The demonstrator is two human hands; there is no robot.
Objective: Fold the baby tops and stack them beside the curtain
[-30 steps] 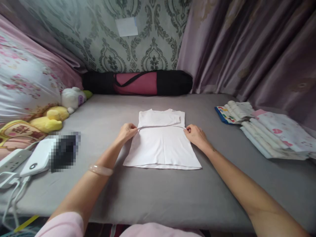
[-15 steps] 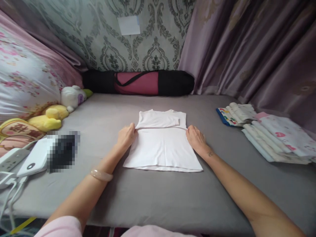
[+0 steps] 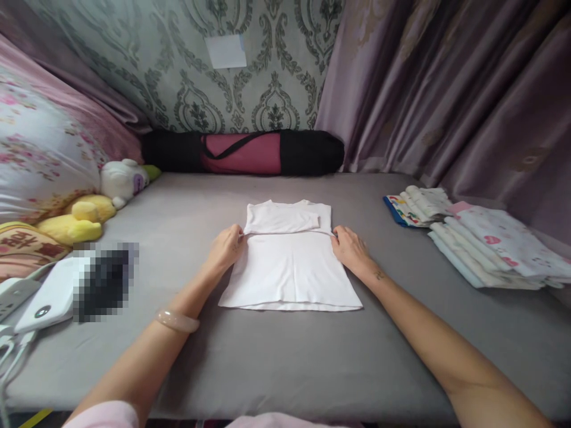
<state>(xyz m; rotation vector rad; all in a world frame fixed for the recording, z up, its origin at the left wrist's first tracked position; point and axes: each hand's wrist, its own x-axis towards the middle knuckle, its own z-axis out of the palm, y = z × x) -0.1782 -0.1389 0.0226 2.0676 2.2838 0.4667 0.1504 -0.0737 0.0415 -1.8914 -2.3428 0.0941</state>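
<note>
A white long-sleeved shirt (image 3: 292,267) lies flat on the grey sheet (image 3: 285,362), its sleeves folded across the upper part and its hem toward me. At its left edge, just below the sleeve fold, my left hand (image 3: 228,245) pinches the fabric. My right hand (image 3: 350,246) pinches the opposite edge at the same height. Both hands rest low against the sheet, with the fingertips partly hidden.
Folded clothes (image 3: 504,246) lie in stacks at the right. A black and pink roll bag (image 3: 243,153) lies along the wall. Plush toys (image 3: 122,181), a white power bank (image 3: 53,294), cables and a pixelated dark object are at the left.
The whole view has shifted slightly, with most things now a little further left in the picture. Both hands keep their grip on the shirt edges, and the shirt looks the same.
</note>
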